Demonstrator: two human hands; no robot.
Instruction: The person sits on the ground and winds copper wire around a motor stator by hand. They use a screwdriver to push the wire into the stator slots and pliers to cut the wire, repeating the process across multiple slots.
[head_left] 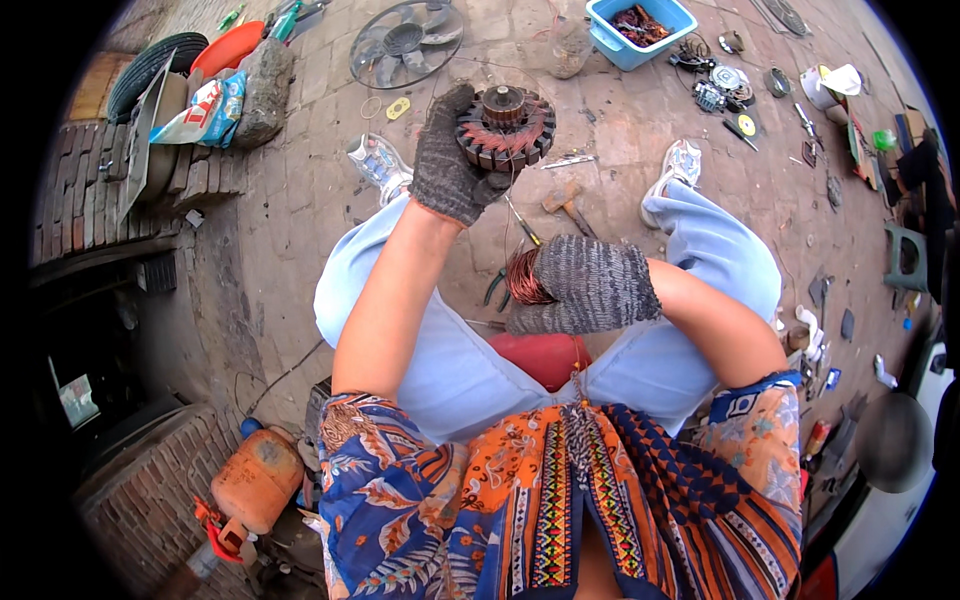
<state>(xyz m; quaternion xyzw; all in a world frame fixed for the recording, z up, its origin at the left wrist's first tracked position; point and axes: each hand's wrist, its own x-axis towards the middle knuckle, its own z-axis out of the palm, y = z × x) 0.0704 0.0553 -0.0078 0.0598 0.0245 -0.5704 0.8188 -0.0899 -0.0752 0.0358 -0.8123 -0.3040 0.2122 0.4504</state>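
Both hands wear dark grey knitted gloves. My left hand (448,155) is closed round the left side of a motor armature (508,128), a round slotted core with copper windings and a commutator at its top. It is held up in front of me, between my feet. My right hand (590,285) is wrapped round a bundle of copper wire (524,278), close to my lap. A thin wire hangs from the armature down toward this bundle. On the ground just beyond my right hand lies a hammer (570,208). Pliers (495,287) show beside the copper bundle, partly hidden.
A fan (403,42) lies at the far left, and a blue basin (641,30) with copper scrap stands far right. Motor parts (722,88) and tools litter the right side. An orange gas cylinder (257,480) is at lower left. Screwdrivers (570,161) lie between my feet.
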